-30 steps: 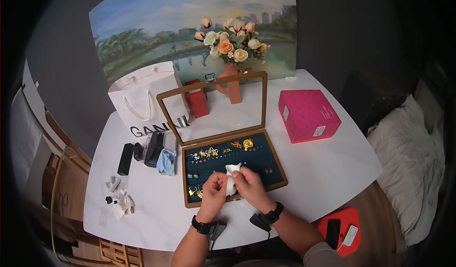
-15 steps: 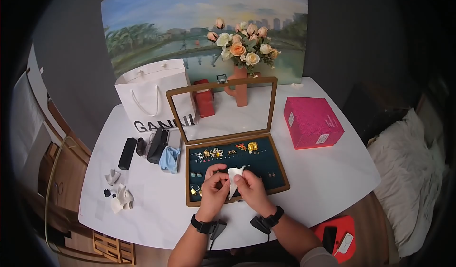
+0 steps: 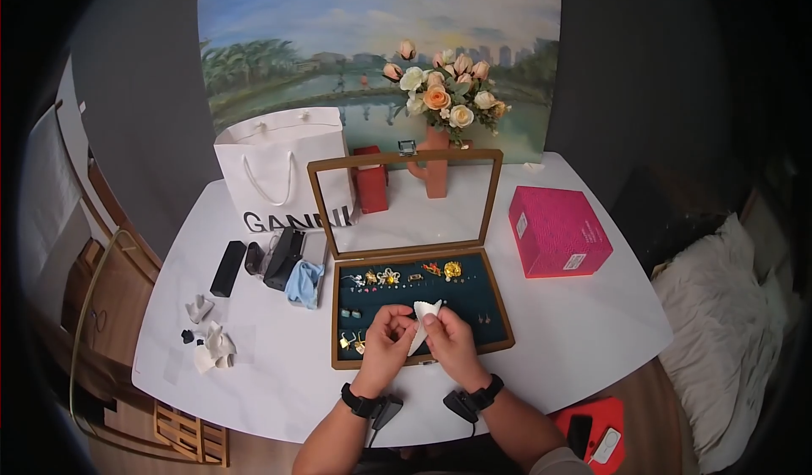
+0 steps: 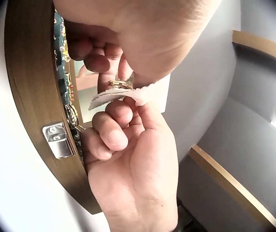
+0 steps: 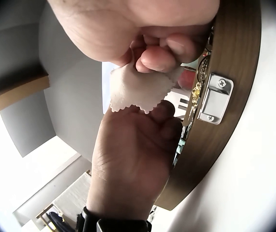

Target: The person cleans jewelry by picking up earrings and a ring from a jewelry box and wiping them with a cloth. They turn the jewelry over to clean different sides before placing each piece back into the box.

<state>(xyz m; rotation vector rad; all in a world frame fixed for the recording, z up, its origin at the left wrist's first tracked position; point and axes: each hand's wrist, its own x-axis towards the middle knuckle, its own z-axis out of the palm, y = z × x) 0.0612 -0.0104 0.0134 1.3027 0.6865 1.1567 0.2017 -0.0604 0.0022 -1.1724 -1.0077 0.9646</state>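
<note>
Over the front of an open wooden jewelry box (image 3: 507,343), both hands meet at a small white polishing cloth (image 3: 425,313) with a zigzag edge. My right hand (image 3: 450,340) pinches the cloth between thumb and fingers. My left hand (image 3: 387,345) has its fingers curled against the cloth's other side. In the left wrist view a small gold-coloured piece of jewelry (image 4: 121,84) shows between the left fingertips and the cloth (image 4: 113,95); its exact kind I cannot tell. Earrings and brooches, including a round gold one (image 3: 452,269), lie on the dark green lining (image 3: 406,298).
The glass lid (image 3: 406,208) stands raised behind. At left are a white paper bag (image 3: 279,170), a black case (image 3: 283,259), a light blue cloth (image 3: 304,284) and crumpled pale cloths (image 3: 216,346). A pink box (image 3: 560,231) sits right; a flower vase (image 3: 436,164) stands behind.
The head view has shifted slightly, so the scene sits lower and mostly further right. Left fingers lifted off the cloth, then curled back toward it. The cloth's folds have shifted in the right hand's pinch.
</note>
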